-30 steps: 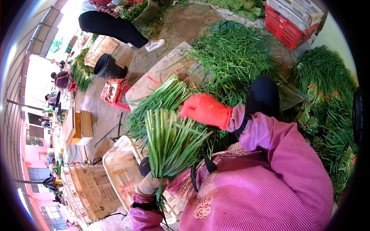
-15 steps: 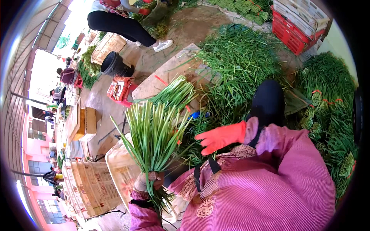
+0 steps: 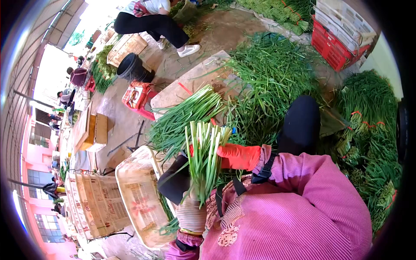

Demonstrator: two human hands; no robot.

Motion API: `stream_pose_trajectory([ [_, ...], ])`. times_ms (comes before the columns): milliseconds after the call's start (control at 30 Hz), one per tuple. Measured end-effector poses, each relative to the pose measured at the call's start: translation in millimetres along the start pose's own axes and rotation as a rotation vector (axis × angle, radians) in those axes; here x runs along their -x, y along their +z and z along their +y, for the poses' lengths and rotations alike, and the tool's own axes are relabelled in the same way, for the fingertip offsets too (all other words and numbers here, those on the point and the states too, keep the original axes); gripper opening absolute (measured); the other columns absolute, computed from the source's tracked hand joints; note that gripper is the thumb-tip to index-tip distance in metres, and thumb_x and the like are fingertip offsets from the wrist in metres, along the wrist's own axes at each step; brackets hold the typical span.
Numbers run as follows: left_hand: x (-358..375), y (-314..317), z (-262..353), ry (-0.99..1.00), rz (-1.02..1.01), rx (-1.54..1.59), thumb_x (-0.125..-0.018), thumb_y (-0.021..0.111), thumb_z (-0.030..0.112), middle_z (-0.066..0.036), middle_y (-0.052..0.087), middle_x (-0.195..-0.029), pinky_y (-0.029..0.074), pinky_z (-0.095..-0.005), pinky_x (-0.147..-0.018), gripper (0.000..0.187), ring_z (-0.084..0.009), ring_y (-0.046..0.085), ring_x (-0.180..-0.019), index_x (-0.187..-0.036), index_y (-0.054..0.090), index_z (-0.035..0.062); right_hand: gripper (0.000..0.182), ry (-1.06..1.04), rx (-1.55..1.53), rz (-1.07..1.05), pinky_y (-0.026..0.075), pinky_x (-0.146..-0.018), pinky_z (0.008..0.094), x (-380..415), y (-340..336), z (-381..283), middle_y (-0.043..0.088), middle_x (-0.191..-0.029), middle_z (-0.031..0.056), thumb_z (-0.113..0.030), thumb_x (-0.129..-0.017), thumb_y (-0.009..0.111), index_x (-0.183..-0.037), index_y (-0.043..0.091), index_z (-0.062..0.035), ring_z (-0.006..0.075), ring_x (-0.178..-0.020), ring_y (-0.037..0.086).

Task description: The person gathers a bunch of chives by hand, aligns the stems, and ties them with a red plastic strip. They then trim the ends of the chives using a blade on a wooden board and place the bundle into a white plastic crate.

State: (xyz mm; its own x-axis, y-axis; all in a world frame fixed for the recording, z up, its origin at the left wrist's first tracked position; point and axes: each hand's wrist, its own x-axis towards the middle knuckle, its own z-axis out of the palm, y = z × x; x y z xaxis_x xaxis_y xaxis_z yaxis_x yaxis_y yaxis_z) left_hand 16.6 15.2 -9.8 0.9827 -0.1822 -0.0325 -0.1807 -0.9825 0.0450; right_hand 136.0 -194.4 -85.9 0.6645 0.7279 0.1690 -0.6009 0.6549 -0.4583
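Two hands work on one bunch of green stalks point(image 3: 203, 162). The left hand point(image 3: 191, 214), in a pale knit glove, is closed around the lower end of the bunch and holds it upright near the chest. The right hand point(image 3: 236, 156), in an orange-red glove, touches the bunch from the 3 o'clock side; how wide its fingers are I cannot tell. At 11 o'clock from the hands, a second bunch point(image 3: 186, 117) lies on a wooden board point(image 3: 190, 82). At 8 o'clock stands a pale plastic crate point(image 3: 138, 195). At 1 o'clock loose greens point(image 3: 273, 73) cover the floor, with a red crate point(image 3: 333, 45) beyond.
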Motion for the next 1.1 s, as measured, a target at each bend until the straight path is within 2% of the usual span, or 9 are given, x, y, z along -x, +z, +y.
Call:
stream_pose_trajectory([
  [433, 23, 25, 7, 0.082, -0.428, 0.766, -0.085, 0.069, 0.04, -0.025, 0.055, -0.13, 0.053, -0.0454, -0.082, 0.089, -0.0431, 0.065, -0.094, -0.154, 0.018, 0.0147, 0.063, 0.078, -0.058, -0.046, 0.041, -0.107, 0.0468, -2, -23, 12, 0.058, -0.127, 0.0146, -0.04, -0.093, 0.062, -0.141, 0.045, -0.0031, 0.0314, -0.125, 0.053],
  [500, 22, 26, -13, 0.153, -0.441, 0.761, -0.082, 0.072, 0.042, -0.023, 0.06, -0.125, 0.052, -0.0426, -0.088, 0.09, -0.0406, 0.065, -0.1, -0.153, 0.022, 0.0202, 0.063, 0.081, -0.079, -0.051, 0.042, -0.107, 0.0465, 0, -20, 12, 0.059, -0.127, 0.0144, -0.04, -0.093, 0.062, -0.14, 0.045, -0.0028, 0.0315, -0.124, 0.054],
  [567, -5, -63, 10, -0.025, -0.829, 0.19, -0.081, 0.077, 0.028, -0.016, 0.071, -0.104, 0.054, -0.0356, -0.082, 0.074, -0.0278, 0.07, -0.094, -0.146, 0.042, 0.0181, 0.062, 0.082, -0.099, -0.056, 0.042, -0.107, 0.0462, -1, -21, 14, 0.059, -0.127, 0.0142, -0.039, -0.093, 0.062, -0.14, 0.046, -0.0025, 0.0317, -0.123, 0.054],
  [733, -7, -97, -27, -0.259, -0.044, 0.644, -0.071, 0.086, 0.017, -0.006, 0.068, -0.084, 0.052, -0.0297, -0.067, 0.048, -0.0143, 0.064, -0.073, -0.112, 0.064, 0.0037, 0.066, 0.12, -0.076, 0.004, 0.043, -0.106, 0.0455, 1, -27, 20, 0.058, -0.129, 0.0159, -0.039, -0.092, 0.063, -0.142, 0.043, -0.0008, 0.0306, -0.125, 0.053],
  [833, -50, -83, -22, 0.143, 0.348, 0.61, -0.066, 0.087, 0.017, -0.02, 0.053, -0.135, 0.04, -0.0359, -0.104, 0.107, -0.0266, 0.052, -0.123, -0.151, 0.023, 0.0028, 0.067, 0.12, -0.083, -0.011, 0.044, -0.105, 0.0448, 0, -23, 23, 0.058, -0.13, 0.0168, -0.039, -0.092, 0.063, -0.143, 0.042, -0.0001, 0.0299, -0.124, 0.054],
  [933, -78, 22, -40, 0.211, -0.188, 1.418, -0.071, 0.075, 0.003, -0.016, 0.047, -0.141, 0.035, -0.0346, -0.108, 0.125, -0.0228, 0.047, -0.126, -0.151, -0.021, 0.0078, 0.065, 0.145, -0.053, -0.023, 0.044, -0.105, 0.0432, -2, -20, 22, 0.059, -0.13, 0.0165, -0.038, -0.093, 0.062, -0.142, 0.042, 0.0001, 0.0292, -0.122, 0.056],
  [967, -71, 7, -18, -0.159, -0.497, 1.512, -0.075, 0.069, 0.005, -0.01, 0.055, -0.131, 0.04, -0.0329, -0.102, 0.109, -0.0183, 0.053, -0.115, -0.155, -0.005, 0.0066, 0.063, 0.171, -0.028, -0.023, 0.044, -0.105, 0.0421, -3, -21, 21, 0.059, -0.129, 0.016, -0.038, -0.094, 0.061, -0.141, 0.043, 0.0001, 0.0287, -0.121, 0.057],
  [1033, -65, 74, -15, -0.082, -0.822, 1.66, -0.08, 0.07, 0.019, -0.001, 0.059, -0.119, 0.045, -0.0288, -0.093, 0.062, -0.0145, 0.056, -0.104, -0.137, 0.048, 0.0073, 0.045, 0.094, 0.237, 0.016, 0.047, -0.095, 0.0334, 1, -18, 14, 0.064, -0.118, 0.0051, -0.037, -0.098, 0.056, -0.13, 0.056, -0.0057, 0.0147, -0.107, 0.06],
  [1100, -56, 69, 9, -0.183, -0.869, 1.935, -0.084, 0.07, 0.023, 0.0, 0.062, -0.109, 0.049, -0.0279, -0.085, 0.047, -0.0132, 0.06, -0.096, -0.126, 0.056, 0.0086, 0.046, 0.075, 0.545, 0.066, 0.046, -0.095, 0.0317, 2, -23, 8, 0.063, -0.114, 0.0043, -0.04, -0.1, 0.053, -0.128, 0.056, -0.0042, 0.0135, -0.107, 0.058],
])
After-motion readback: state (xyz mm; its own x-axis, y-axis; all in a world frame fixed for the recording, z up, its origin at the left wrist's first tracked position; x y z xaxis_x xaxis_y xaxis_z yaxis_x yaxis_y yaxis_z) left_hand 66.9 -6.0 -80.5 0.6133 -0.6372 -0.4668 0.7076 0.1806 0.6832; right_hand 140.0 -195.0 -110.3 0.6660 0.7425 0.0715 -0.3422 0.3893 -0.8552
